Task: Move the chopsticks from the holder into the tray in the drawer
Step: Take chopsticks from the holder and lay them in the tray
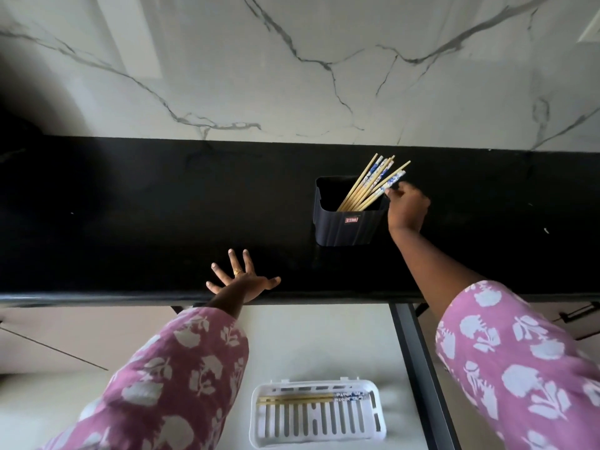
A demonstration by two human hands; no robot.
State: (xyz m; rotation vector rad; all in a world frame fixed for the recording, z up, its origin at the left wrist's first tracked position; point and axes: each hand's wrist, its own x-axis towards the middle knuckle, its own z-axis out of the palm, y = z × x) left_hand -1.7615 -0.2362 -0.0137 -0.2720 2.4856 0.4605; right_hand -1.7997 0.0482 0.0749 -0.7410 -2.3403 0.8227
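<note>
White tray (319, 414), bottom center in the drawer (308, 345), holds one pair (298, 398). Your left hand (242, 280) rests flat, fingers spread, on desk (130, 222) edge; right hand (407, 206) pinches chopsticks (373, 183) in holder (347, 228), right of center.

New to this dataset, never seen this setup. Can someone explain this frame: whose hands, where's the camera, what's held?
There is no machine here. A person works with bare hands, and the single picture comes from a wide-angle camera worn on the head, looking forward and down. That is why both sleeved arms enter from the bottom. The left hand rests open, fingers spread, on the black countertop. The right hand reaches to a dark holder standing on that countertop, and its fingers appear to pinch the patterned end of one of the chopsticks leaning in it. Below the counter edge is an open drawer with a white slotted tray. More chopsticks already lie along its far side.
</note>
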